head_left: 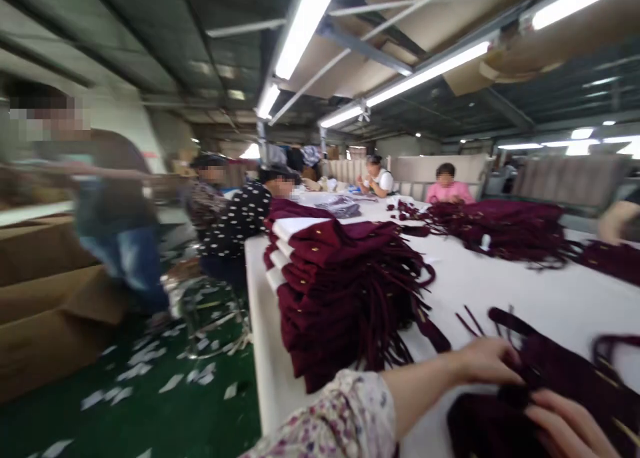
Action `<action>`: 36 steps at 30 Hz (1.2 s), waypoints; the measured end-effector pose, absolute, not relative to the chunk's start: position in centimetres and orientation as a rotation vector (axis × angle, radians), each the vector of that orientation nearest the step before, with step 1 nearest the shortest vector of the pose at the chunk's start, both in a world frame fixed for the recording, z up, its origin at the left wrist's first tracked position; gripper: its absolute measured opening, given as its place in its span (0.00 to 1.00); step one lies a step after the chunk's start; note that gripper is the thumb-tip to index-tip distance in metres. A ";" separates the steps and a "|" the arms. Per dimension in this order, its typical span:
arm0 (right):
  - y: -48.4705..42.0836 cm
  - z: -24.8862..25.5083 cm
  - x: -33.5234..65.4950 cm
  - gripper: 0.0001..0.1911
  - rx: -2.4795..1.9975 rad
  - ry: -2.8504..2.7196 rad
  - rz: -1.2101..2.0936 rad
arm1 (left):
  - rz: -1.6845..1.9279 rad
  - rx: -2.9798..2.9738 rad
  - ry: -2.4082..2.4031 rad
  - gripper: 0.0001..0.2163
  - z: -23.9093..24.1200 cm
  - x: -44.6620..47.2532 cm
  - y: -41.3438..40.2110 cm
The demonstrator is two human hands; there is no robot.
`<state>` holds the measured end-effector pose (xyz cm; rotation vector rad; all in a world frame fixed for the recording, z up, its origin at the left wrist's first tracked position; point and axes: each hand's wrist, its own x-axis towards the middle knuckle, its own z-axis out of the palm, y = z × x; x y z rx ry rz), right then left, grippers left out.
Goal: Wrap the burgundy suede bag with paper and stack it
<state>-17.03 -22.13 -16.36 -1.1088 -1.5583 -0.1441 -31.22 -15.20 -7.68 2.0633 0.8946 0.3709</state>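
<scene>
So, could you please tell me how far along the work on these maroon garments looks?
Done, it seems: a tall stack of folded maroon garments stands at the table edge. In hand: the left hand and right hand press on one dark maroon piece. Left: a loose heap lies farther along, by seated people; how much is unclear.

Garment factory: stacked maroon garments [340, 291], workers.
</scene>
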 end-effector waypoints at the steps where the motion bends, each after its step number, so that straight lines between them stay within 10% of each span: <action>1: -23.8 -16.4 -16.2 0.20 -1.139 -1.629 -0.185 | 0.368 2.043 0.868 0.09 -8.2 -30.3 -14.2; 36: -27.0 -12.5 -15.2 0.09 -1.248 -1.704 -0.237 | 0.121 1.858 0.611 0.25 -13.9 -20.6 -9.3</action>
